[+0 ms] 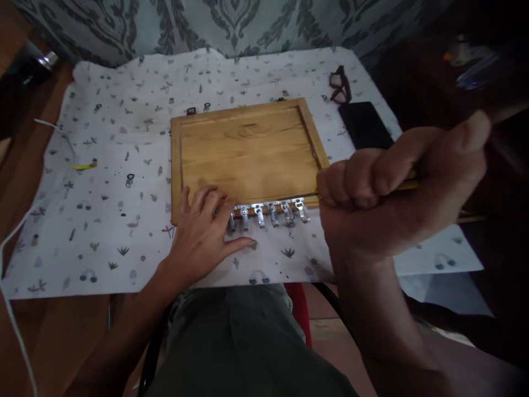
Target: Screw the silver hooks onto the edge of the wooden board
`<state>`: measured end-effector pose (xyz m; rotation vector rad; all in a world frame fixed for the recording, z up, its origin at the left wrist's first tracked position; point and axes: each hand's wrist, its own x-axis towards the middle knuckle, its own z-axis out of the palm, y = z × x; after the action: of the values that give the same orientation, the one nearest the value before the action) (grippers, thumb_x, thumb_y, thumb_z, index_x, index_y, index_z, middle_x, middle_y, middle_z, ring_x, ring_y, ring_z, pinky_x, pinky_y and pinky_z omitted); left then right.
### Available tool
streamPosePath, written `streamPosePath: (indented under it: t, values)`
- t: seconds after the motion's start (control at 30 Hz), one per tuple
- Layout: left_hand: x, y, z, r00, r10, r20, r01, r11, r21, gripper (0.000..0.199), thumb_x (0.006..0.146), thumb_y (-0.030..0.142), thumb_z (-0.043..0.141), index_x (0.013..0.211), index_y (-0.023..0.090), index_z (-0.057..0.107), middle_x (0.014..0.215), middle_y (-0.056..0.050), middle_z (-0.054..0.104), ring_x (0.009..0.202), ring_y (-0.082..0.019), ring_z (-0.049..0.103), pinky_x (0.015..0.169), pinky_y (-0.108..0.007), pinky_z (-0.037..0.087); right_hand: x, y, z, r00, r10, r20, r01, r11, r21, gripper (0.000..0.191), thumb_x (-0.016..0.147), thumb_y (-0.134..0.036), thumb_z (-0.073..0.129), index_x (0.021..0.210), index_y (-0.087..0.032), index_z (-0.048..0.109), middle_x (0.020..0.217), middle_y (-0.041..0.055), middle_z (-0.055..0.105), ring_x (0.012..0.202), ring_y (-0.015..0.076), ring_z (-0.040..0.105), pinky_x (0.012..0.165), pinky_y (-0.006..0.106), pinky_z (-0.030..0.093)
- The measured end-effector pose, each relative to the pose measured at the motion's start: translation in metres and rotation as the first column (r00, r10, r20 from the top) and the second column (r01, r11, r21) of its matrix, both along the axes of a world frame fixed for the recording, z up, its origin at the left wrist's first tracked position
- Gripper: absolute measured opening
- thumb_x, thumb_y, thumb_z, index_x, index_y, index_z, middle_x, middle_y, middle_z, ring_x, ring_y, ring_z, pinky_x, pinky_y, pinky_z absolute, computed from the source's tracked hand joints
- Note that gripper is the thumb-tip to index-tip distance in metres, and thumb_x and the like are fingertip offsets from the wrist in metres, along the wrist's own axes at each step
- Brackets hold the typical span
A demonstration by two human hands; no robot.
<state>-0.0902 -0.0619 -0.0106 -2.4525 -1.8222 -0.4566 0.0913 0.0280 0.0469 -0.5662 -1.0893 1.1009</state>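
A framed wooden board (248,149) lies flat on the patterned cloth. Along its near edge runs a row of several silver metal hooks (260,215), their curved ends toward me. My left hand (204,226) rests over the board's near left corner, fingers spread, covering the left end of the row. On the right, my right hand (372,182) is closed around a screwdriver (407,184) with a yellow handle. Its thin dark shaft points left toward the hooks at the near right edge. Whether the tip touches a screw cannot be made out.
Beyond my right hand lie a dark phone (366,125) and dark-framed glasses (340,85). A small yellow item (82,165) sits on the cloth (111,231) at the left, near a white cable (12,237). Two small dark fittings stick out at the board's far edge.
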Motion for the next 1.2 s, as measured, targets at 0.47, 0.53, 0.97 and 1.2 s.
streamPosePath:
  t: [0.47,0.53,0.97,1.2]
  values:
    - [0.007,0.011,0.004,0.999,0.005,0.043,0.0,0.994,-0.112,0.04,0.086,0.047,0.069,0.108,0.014,0.068,0.118,-0.013,0.064,0.126,-0.036,0.051,0.113,-0.068,0.029,-0.019,-0.002,-0.003,0.971,0.236,0.038,-0.237,0.971,0.034,0.063,0.089,-0.062,0.06,0.048,-0.023,0.034,0.036,-0.0066,0.019,0.03,0.0082,0.025,0.03,0.028,0.022]
    - [0.007,0.012,0.003,0.999,0.002,0.049,0.004,0.994,-0.11,0.041,0.084,0.047,0.071,0.108,0.013,0.068,0.118,-0.013,0.065,0.125,-0.036,0.052,0.112,-0.066,0.032,-0.023,-0.004,-0.004,0.968,0.249,0.032,-0.25,0.967,0.037,0.062,0.089,-0.061,0.059,0.048,-0.023,0.034,0.037,-0.0067,0.018,0.03,0.0082,0.024,0.03,0.028,0.021]
    - [0.006,0.014,-0.001,0.998,-0.001,0.068,0.006,0.997,-0.083,0.044,0.081,0.054,0.072,0.102,0.015,0.069,0.113,-0.011,0.067,0.12,-0.034,0.053,0.108,-0.062,0.036,-0.043,-0.007,-0.013,0.954,0.298,-0.025,-0.299,0.954,-0.011,0.062,0.091,-0.058,0.058,0.048,-0.022,0.031,0.037,-0.0076,0.016,0.031,0.0077,0.019,0.032,0.027,0.019]
    - [0.007,0.013,-0.002,0.996,0.013,0.093,-0.003,0.995,-0.101,0.046,0.082,0.057,0.071,0.102,0.015,0.069,0.111,-0.012,0.066,0.119,-0.035,0.054,0.108,-0.063,0.036,-0.052,-0.009,-0.013,0.981,0.191,-0.024,-0.193,0.98,-0.053,0.051,0.089,-0.044,0.065,0.055,-0.024,0.033,0.039,-0.0094,0.022,0.032,0.0075,0.015,0.032,0.025,0.016]
